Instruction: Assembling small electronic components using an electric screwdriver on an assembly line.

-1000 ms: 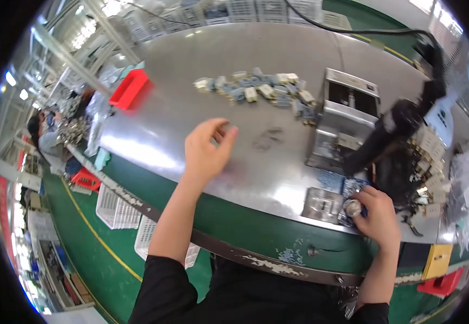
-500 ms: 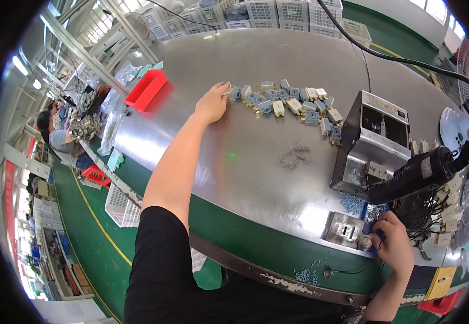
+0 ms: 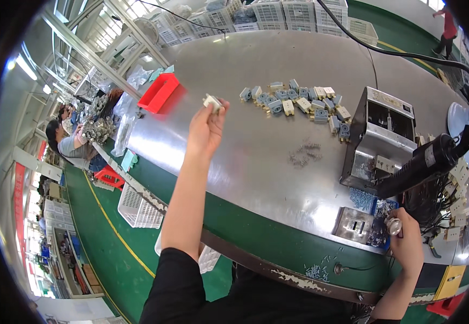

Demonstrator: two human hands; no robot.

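Observation:
Between the fingers of my left hand [image 3: 206, 129] is a small cream plug-like block [image 3: 213, 102], held above the metal table. To its right lies a cluster of grey and cream plug-like blocks [image 3: 303, 102], several with brass-coloured pins. My right hand [image 3: 406, 243] is closed around a shiny rounded metal knob [image 3: 393, 226]; what the knob belongs to is hidden by the fingers. Beside that hand sit a square metal fixture [image 3: 352, 224] with a dark slot and a blue tray [image 3: 379, 237] of small metal parts.
A metal machine [image 3: 377, 141] and a black cylindrical tool [image 3: 415, 171] stand at right. Small springs [image 3: 305, 154] lie mid-table, loose screws [image 3: 316, 272] near the front edge. A red bin [image 3: 159, 93] is at left. Other people [image 3: 75, 143] sit further left; one person [image 3: 448, 32] stands far right.
My left hand has drawn back from the cluster's left end, palm now turned up with the cream block showing. My right hand has lifted the metal knob away from the fixture.

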